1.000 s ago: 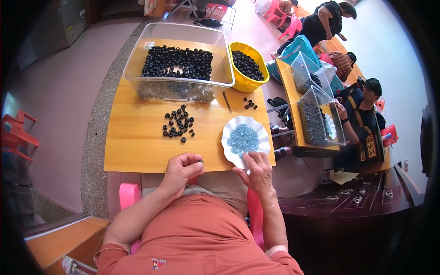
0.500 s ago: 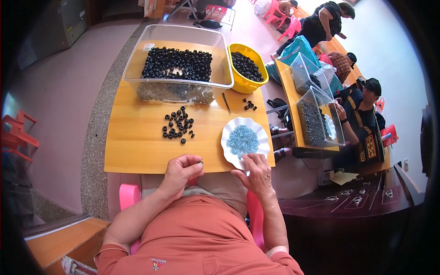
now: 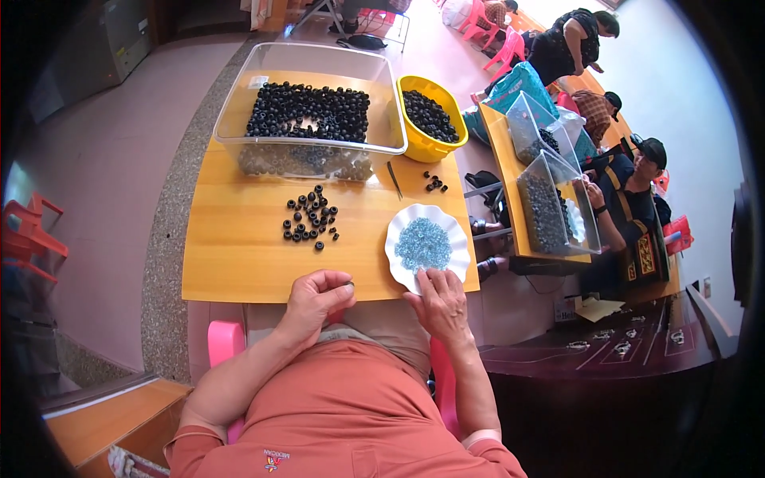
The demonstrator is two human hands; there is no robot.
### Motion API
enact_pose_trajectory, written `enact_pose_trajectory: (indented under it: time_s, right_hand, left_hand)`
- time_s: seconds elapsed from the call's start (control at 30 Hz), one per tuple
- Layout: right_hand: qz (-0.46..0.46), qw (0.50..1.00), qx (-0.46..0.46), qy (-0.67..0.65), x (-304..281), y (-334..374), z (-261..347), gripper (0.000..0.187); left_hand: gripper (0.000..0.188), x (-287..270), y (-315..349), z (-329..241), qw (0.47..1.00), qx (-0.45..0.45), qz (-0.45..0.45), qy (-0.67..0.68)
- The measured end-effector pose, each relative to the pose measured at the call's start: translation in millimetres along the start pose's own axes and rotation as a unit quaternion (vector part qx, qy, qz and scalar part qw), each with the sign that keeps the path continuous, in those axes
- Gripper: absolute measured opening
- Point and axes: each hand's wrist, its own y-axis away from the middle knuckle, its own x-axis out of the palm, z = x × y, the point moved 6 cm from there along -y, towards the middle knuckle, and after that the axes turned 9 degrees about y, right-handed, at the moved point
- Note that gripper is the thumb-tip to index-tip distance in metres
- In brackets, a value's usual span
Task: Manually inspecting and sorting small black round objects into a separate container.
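Note:
My left hand [image 3: 315, 301] is at the table's near edge, with thumb and forefinger pinching a small black bead [image 3: 349, 284]. Over the near rim of a white scalloped plate [image 3: 396, 265], my right hand [image 3: 442, 307] reaches its fingertips toward a heap of tiny pale-blue stones [image 3: 422, 244]. The right thumb stands away from the fingers, and nothing shows held between them. Loose black beads [image 3: 311, 213] lie scattered on the wooden table [image 3: 231, 255], ahead of the left hand. A smaller group of black beads [image 3: 434, 183] lies beyond the plate.
A large clear bin [image 3: 315, 147] of black beads stands at the back, beside a yellow basket [image 3: 443, 148] of more beads. Dark tweezers [image 3: 394, 180] lie between bin and plate. To the right, a person in a black cap [image 3: 633, 187] sits at another table with clear bins [image 3: 558, 203].
My right hand has shifted slightly left and forward over the plate's near rim. The left hand stays where it was, pinching the bead.

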Motion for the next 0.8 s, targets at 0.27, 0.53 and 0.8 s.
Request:
enact_pose_trajectory:
  time_s: [0.27, 0.53, 0.8]
  right_hand:
    - [-0.055, 0.997, -0.005, 0.047, 9, 11, 6, 0.037]
    - [-0.097, 0.995, -0.001, 0.034, 2, 12, 10, 0.025]
    - [-0.124, 0.992, 0.014, -0.001, -3, 14, 10, 0.018]
  left_hand:
    - [0.018, 1, 1, 0, 1.0, 0.004, -0.001, -0.004]
    - [0.017, 1, 1, 0, 1.0, 0.007, -0.006, -0.005]
    - [0.019, 1, 1, 0, 1.0, 0.007, -0.014, 0.005]
